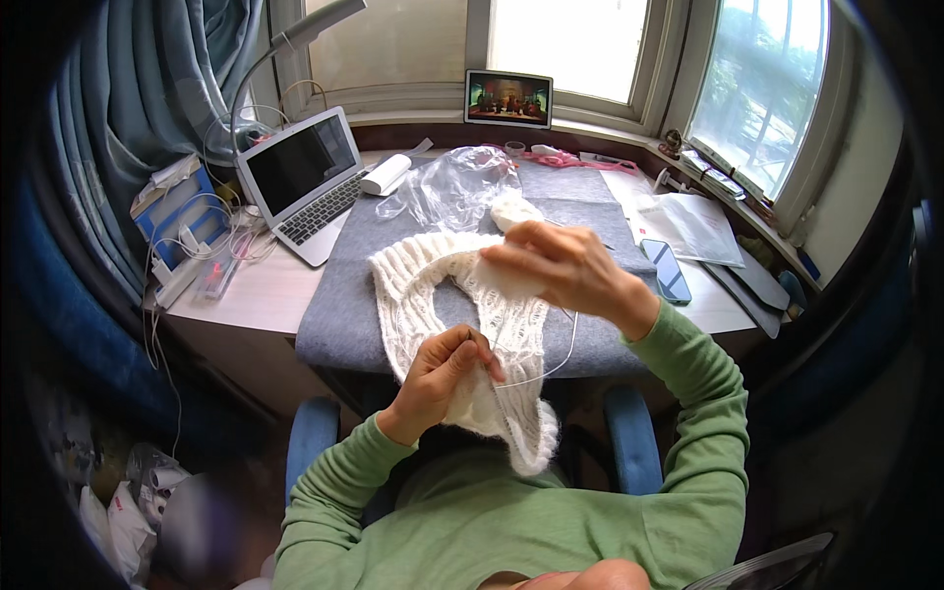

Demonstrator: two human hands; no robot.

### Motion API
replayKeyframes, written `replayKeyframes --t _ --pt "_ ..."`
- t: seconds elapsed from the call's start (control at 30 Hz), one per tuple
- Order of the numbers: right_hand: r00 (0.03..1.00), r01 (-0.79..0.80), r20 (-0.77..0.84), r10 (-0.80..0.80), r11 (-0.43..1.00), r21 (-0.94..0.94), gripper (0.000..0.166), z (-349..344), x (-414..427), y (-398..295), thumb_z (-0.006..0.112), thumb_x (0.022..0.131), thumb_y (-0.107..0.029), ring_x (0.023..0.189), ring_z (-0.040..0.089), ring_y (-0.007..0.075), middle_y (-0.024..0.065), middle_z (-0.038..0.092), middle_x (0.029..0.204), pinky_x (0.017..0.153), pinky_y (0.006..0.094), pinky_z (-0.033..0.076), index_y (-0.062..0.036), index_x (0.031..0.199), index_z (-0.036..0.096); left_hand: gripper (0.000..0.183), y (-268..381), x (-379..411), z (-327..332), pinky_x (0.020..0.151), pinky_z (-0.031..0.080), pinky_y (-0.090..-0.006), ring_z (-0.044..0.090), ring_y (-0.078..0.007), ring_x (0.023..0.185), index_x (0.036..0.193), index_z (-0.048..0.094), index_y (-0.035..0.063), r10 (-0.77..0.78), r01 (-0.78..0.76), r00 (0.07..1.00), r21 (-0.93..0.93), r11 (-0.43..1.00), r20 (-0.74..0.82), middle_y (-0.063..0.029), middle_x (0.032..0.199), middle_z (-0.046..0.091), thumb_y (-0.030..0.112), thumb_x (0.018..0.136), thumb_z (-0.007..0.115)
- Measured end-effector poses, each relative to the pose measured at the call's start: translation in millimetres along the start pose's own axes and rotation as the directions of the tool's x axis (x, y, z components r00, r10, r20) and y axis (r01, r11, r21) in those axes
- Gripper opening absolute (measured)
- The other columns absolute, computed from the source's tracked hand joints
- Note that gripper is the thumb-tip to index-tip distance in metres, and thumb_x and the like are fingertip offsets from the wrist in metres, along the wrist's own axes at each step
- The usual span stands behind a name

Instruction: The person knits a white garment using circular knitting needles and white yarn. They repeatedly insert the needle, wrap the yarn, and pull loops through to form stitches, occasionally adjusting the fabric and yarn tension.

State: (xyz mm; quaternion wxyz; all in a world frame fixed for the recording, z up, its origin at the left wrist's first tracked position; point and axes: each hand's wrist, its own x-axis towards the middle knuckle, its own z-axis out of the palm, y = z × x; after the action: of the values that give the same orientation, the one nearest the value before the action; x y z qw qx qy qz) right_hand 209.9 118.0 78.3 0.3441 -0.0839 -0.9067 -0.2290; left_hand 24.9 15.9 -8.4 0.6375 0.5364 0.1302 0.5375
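Note:
A white openwork knitted piece (413, 295) with a ribbed edge lies partly on the grey felt mat (332, 324) and hangs over the desk's front edge towards my lap. My left hand (446, 369) grips its near part, with a dark needle tip showing at the thumb. A thin pale cable (569, 346), apparently of a circular knitting needle, loops out to the right. Above the knitting, my right hand (571, 265) is raised with fingers bent and blurred; whether it holds yarn is unclear. Behind it sits a ball of white yarn (514, 212).
Beyond the knitting lie a crumpled clear plastic bag (450, 184) and a white cylindrical case (386, 175). A laptop (302, 177) and tangled cables (236, 228) stand left. A phone (666, 271) lies right. A tablet (509, 99) stands on the sill. Chair armrests (633, 439) flank me.

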Motion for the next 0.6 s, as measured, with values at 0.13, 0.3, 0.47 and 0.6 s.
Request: replayKeyframes --t 0.13,0.3,0.47,0.6 --pt "0.991 -0.064 0.107 0.082 0.984 -0.168 0.053 6 -30 45 0.076 0.063 -0.015 0.073 0.062 0.0193 0.0030 0.052 0.098 0.059 0.0242 0.057 -0.0172 0.111 0.053 0.024 6 -12 -9 0.067 0.042 -0.0224 0.052 -0.0101 0.069 0.084 0.050 0.0044 0.022 -0.023 0.999 -0.048 0.999 -0.025 -0.0038 0.073 0.053 0.027 0.093 0.045" --pt "0.933 -0.231 0.174 0.315 0.895 -0.382 0.043 2 -110 126 0.072 0.067 -0.011 0.071 0.062 0.0192 0.0043 0.053 0.093 0.056 0.0259 0.057 -0.0138 0.105 0.053 0.023 13 -15 -16 0.063 0.039 -0.0197 0.049 -0.0083 0.065 0.084 0.049 0.0066 0.072 -0.086 0.990 -0.111 0.990 -0.119 -0.0027 0.069 0.051 0.028 0.093 0.046" --pt "0.829 -0.376 0.136 0.543 0.720 -0.584 0.024 -27 -162 157 0.066 0.071 -0.010 0.064 0.062 0.0236 0.0057 0.055 0.082 0.054 0.0323 0.053 -0.0119 0.091 0.053 0.020 16 -22 -32 0.059 0.038 -0.0174 0.044 -0.0067 0.061 0.085 0.049 0.0081 0.096 -0.137 0.976 -0.211 0.968 -0.195 -0.0014 0.066 0.048 0.026 0.093 0.046" --pt "0.636 -0.513 0.083 0.767 0.501 -0.697 0.013 -49 -210 175 0.060 0.073 -0.011 0.071 0.063 0.0299 0.0093 0.058 0.084 0.061 0.0398 0.051 -0.0093 0.086 0.056 0.018 19 -21 -37 0.055 0.044 -0.0204 0.045 -0.0075 0.057 0.084 0.047 0.0099 0.112 -0.170 0.970 -0.270 0.948 -0.217 0.0004 0.063 0.045 0.025 0.093 0.046"
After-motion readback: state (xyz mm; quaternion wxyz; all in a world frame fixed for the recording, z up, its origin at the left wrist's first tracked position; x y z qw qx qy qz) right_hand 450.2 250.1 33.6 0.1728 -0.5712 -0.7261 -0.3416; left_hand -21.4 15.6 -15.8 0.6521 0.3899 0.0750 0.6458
